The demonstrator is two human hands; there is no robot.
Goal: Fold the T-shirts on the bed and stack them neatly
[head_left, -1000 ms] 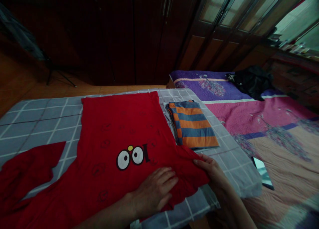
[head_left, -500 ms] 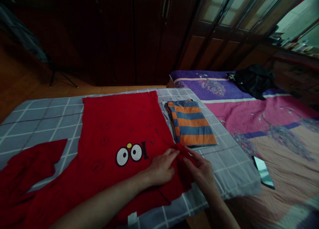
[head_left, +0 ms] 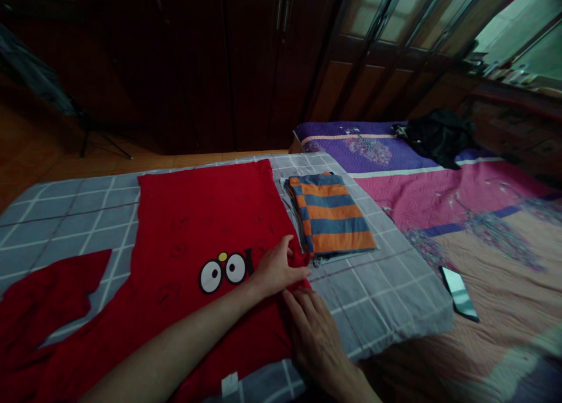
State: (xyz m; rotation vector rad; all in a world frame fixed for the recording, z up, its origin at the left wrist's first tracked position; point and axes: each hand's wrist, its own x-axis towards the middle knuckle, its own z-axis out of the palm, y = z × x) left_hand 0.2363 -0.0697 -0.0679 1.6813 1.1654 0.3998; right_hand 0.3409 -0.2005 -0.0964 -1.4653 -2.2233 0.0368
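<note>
A red T-shirt [head_left: 197, 210] lies spread on the bed's grey checked cover, with cartoon eyes and a yellow dot printed on it. My left hand [head_left: 277, 269] rests at the shirt's right edge, thumb and fingers apart. Just below it, my right hand [head_left: 317, 333] lies over the turned-in red cloth at the same edge, its fingers stretched onto the fabric. Beyond my hands sits a folded orange and blue-grey striped garment [head_left: 336, 213]. At the left, a bunched part of red cloth [head_left: 52, 286] lies on the cover.
The grey checked cover [head_left: 369, 286] ends at a rounded corner on the right. Past it is a bed with a purple and pink bedspread [head_left: 421, 204], holding a dark phone-like slab [head_left: 460, 295] and a black garment [head_left: 439, 137]. Dark wardrobe doors [head_left: 259, 69] stand behind.
The red cloth that stuck out at the right is now turned inward onto the shirt. My right hand moved left and down with it; my left hand's thumb and fingers have spread apart.
</note>
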